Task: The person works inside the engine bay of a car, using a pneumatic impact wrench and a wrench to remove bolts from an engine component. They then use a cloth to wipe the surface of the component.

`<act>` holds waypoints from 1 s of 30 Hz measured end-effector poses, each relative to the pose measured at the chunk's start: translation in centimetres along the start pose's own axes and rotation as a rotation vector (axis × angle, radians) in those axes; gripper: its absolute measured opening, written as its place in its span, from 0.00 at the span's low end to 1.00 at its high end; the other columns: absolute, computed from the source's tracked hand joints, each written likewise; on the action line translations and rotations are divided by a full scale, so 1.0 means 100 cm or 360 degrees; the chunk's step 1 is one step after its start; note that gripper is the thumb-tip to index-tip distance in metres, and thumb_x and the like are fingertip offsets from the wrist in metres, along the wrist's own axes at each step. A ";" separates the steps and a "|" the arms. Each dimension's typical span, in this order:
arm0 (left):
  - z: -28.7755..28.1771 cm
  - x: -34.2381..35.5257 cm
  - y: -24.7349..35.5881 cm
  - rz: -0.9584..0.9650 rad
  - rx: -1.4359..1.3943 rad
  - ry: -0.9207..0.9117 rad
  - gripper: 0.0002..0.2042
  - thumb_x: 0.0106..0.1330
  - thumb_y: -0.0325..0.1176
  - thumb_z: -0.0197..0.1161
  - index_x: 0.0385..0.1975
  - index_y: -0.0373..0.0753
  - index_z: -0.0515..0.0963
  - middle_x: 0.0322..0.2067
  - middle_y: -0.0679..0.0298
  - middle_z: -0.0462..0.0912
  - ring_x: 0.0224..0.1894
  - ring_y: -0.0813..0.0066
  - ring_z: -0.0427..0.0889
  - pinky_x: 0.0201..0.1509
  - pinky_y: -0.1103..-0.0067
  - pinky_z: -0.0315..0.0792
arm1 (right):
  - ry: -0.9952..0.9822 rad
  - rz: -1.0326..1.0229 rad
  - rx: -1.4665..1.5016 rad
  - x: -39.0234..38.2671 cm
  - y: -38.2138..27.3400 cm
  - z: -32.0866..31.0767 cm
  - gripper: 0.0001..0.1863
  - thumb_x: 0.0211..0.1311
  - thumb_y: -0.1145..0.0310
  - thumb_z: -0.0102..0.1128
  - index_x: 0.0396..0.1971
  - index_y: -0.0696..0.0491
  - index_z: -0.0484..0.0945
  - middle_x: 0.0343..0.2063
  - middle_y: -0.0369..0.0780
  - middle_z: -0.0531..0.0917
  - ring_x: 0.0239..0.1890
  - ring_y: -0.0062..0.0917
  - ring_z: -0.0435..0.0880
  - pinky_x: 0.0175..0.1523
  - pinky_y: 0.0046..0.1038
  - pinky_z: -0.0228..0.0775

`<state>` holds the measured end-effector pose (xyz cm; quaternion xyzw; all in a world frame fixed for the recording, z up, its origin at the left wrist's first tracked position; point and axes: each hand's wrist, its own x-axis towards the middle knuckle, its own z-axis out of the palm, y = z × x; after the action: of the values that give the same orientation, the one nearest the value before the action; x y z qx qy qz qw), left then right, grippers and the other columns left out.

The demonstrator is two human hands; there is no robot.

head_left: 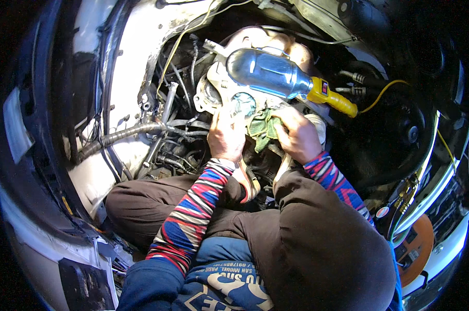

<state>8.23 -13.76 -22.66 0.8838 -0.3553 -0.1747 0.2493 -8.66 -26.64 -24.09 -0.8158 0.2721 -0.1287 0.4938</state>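
Both my hands are over the brightly lit engine block, in the middle of the view. My right hand grips a crumpled green rag by its right side, thumb and fingers closed on it. My left hand is just left of the rag, its fingers bent together at the near edge of a round cylinder bore. Glare whitens those fingertips, and whatever they pinch is hidden. A work light with a shiny blue-looking shield and a yellow handle lies across the block beyond my hands.
The light's yellow cord runs off right. Hoses and a ribbed wiring loom crowd the left side beside a white body panel. My bent knees are close below the block. An orange disc-shaped reel is at the lower right.
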 end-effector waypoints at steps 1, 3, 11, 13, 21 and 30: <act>-0.004 -0.003 -0.010 -0.0177 0.0010 -0.0056 0.14 0.67 0.36 0.63 0.47 0.36 0.77 0.42 0.52 0.80 0.41 0.51 0.82 0.46 0.66 0.77 | -0.0010 0.0016 0.0063 -0.005 -0.004 -0.004 0.16 0.58 0.74 0.61 0.48 0.57 0.79 0.42 0.50 0.81 0.45 0.45 0.82 0.51 0.38 0.75; -0.005 -0.006 -0.030 -0.0302 -0.0039 0.0008 0.11 0.67 0.36 0.63 0.42 0.36 0.76 0.34 0.56 0.79 0.35 0.59 0.80 0.41 0.69 0.75 | 0.0006 0.0008 0.0086 -0.013 -0.010 -0.010 0.17 0.58 0.75 0.63 0.49 0.56 0.80 0.41 0.49 0.82 0.44 0.42 0.82 0.50 0.35 0.75; 0.026 0.022 -0.051 -0.0298 0.0239 0.0137 0.16 0.64 0.44 0.64 0.41 0.37 0.75 0.36 0.46 0.81 0.41 0.46 0.81 0.45 0.59 0.75 | 0.0065 0.0480 -0.0009 -0.004 -0.018 -0.010 0.14 0.62 0.73 0.62 0.48 0.57 0.82 0.34 0.41 0.86 0.29 0.24 0.83 0.37 0.24 0.75; 0.025 0.027 -0.047 -0.0423 0.0337 -0.0034 0.18 0.61 0.45 0.65 0.41 0.37 0.74 0.37 0.46 0.82 0.42 0.47 0.82 0.45 0.59 0.76 | 0.0008 0.0775 0.0377 0.004 -0.017 -0.008 0.14 0.64 0.72 0.62 0.48 0.59 0.81 0.34 0.39 0.86 0.27 0.20 0.82 0.35 0.21 0.75; 0.001 0.033 -0.053 -0.0814 -0.0263 -0.0225 0.17 0.66 0.45 0.63 0.39 0.36 0.70 0.33 0.53 0.84 0.29 0.61 0.86 0.32 0.69 0.79 | 0.0001 0.1042 0.0887 0.023 -0.014 0.014 0.14 0.70 0.71 0.57 0.50 0.60 0.80 0.36 0.38 0.84 0.24 0.15 0.81 0.30 0.17 0.72; -0.042 -0.036 0.016 -0.1199 -0.1837 -0.0611 0.12 0.76 0.37 0.51 0.54 0.42 0.63 0.25 0.68 0.70 0.19 0.80 0.70 0.21 0.82 0.70 | 0.0087 0.1106 0.1334 0.025 -0.004 0.028 0.14 0.74 0.65 0.50 0.46 0.61 0.78 0.40 0.42 0.84 0.32 0.22 0.85 0.36 0.20 0.75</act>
<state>6.92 -10.80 -17.91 0.6272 0.0857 -0.5615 0.5329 -5.18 -25.84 -25.26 -0.4074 0.4639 -0.0764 0.7829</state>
